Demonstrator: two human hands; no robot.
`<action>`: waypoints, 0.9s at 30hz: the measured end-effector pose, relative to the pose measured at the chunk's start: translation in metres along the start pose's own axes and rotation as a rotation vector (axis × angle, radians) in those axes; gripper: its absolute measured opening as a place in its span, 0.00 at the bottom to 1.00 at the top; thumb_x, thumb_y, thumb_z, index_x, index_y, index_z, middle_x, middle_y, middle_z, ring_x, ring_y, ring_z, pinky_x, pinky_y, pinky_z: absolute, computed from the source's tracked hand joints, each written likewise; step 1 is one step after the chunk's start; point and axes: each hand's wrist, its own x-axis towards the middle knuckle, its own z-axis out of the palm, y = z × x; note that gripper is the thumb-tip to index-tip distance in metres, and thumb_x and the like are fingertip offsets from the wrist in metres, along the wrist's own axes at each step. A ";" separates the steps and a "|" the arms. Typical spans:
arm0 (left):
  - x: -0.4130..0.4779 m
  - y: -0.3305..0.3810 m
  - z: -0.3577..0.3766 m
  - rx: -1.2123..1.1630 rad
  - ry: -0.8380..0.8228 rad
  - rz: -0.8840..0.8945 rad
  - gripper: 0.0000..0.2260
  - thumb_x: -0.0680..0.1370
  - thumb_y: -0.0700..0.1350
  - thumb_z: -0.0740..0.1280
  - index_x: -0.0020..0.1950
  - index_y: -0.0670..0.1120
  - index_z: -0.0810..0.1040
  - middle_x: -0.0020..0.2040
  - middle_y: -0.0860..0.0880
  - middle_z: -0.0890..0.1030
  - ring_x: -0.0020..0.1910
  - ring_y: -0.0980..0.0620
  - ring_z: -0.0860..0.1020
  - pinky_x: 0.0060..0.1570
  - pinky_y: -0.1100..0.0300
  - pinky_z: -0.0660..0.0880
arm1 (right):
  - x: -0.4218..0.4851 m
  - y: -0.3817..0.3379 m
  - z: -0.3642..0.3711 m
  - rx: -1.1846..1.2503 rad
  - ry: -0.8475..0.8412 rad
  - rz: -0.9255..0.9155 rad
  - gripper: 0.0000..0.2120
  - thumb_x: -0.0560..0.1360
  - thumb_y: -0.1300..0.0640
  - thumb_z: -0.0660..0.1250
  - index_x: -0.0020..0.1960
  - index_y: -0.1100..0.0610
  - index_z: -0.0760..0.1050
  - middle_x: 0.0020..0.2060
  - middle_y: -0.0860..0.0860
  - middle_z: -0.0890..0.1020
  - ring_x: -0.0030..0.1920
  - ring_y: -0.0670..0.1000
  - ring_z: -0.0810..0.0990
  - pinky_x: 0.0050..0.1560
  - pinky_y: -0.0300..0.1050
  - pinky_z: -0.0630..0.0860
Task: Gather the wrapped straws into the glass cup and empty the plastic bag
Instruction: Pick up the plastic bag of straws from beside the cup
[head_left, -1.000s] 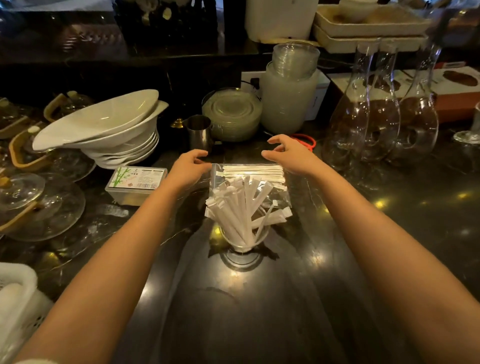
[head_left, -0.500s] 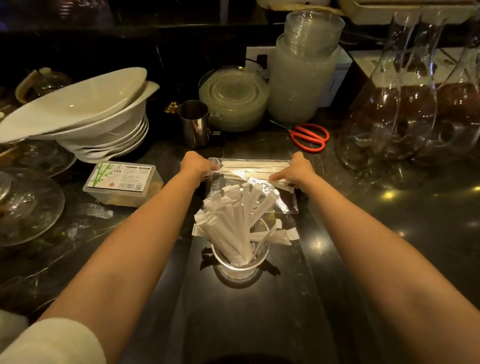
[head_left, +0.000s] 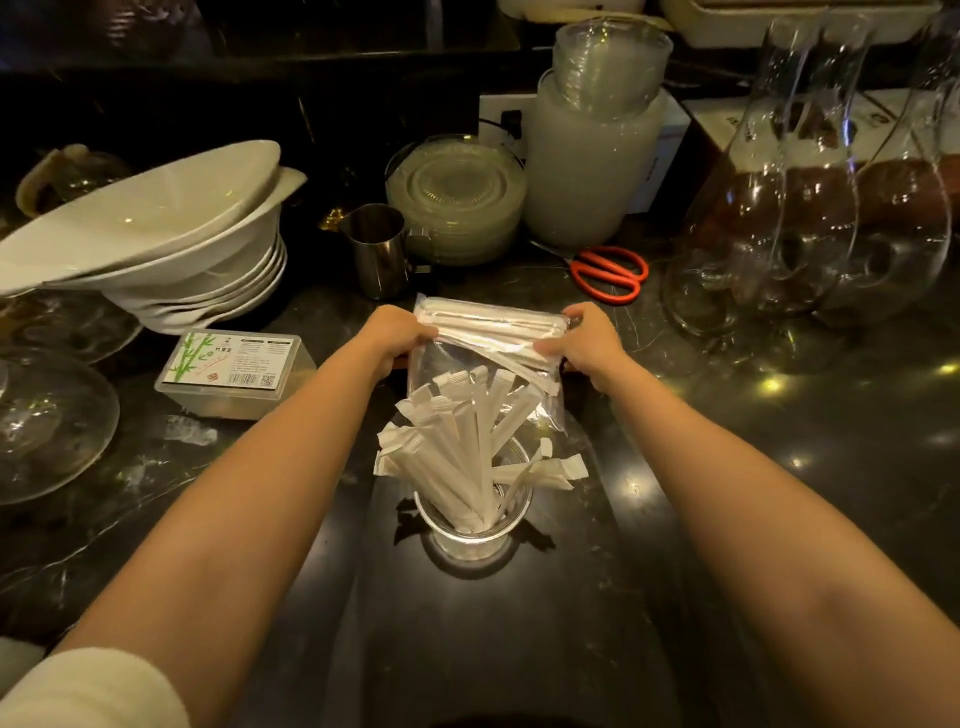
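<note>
Had both hands on the plastic bag (head_left: 485, 364) right behind the glass cup (head_left: 474, 525), left hand (head_left: 394, 332) pinched onto its left edge and right hand (head_left: 587, 340) clamped on the right edge. Looked lifted at the far end, where a flat bundle of wrapped straws in the bag (head_left: 493, 328) was sitting crosswise, with the near end of the bag drooping down toward the cup. Already had a good fan of wrapped straws in the cup (head_left: 467, 441), a couple flopped out over the right rim. Best bet from there, probably: kept the pinch on film only, not on the straws, so they could slide. Needed turning too, since sideways straws would jam at the mouth instead of dropping end first. Worth aiming the bag opening at the gap inside the rim rather than on top of the standing ones, and tipping slowly, because that cup looked top-heavy and easy to knock. Also stayed wary of the steel pitcher (head_left: 378, 249) and the red scissors (head_left: 610, 274) just beyond the hands. Couldn't tell which end of the bag was actually open.
</note>
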 end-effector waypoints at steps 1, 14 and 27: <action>-0.002 0.003 -0.002 -0.028 0.012 0.021 0.05 0.74 0.40 0.66 0.38 0.41 0.74 0.37 0.46 0.76 0.38 0.51 0.74 0.35 0.61 0.72 | -0.002 -0.004 -0.002 0.033 0.020 -0.034 0.29 0.67 0.61 0.73 0.65 0.58 0.65 0.59 0.56 0.72 0.49 0.53 0.75 0.43 0.45 0.76; -0.097 0.052 -0.058 -0.199 0.137 0.398 0.07 0.75 0.41 0.64 0.37 0.45 0.73 0.36 0.48 0.76 0.35 0.51 0.74 0.41 0.57 0.73 | -0.086 -0.084 -0.028 0.267 0.076 -0.387 0.22 0.71 0.60 0.69 0.63 0.59 0.66 0.38 0.48 0.75 0.36 0.44 0.74 0.33 0.32 0.73; -0.197 -0.022 -0.086 -0.430 0.139 0.524 0.03 0.76 0.41 0.63 0.46 0.46 0.76 0.42 0.49 0.80 0.38 0.55 0.80 0.35 0.63 0.77 | -0.186 -0.075 -0.004 0.319 0.082 -0.649 0.18 0.71 0.63 0.68 0.59 0.58 0.68 0.36 0.50 0.71 0.35 0.44 0.71 0.32 0.28 0.71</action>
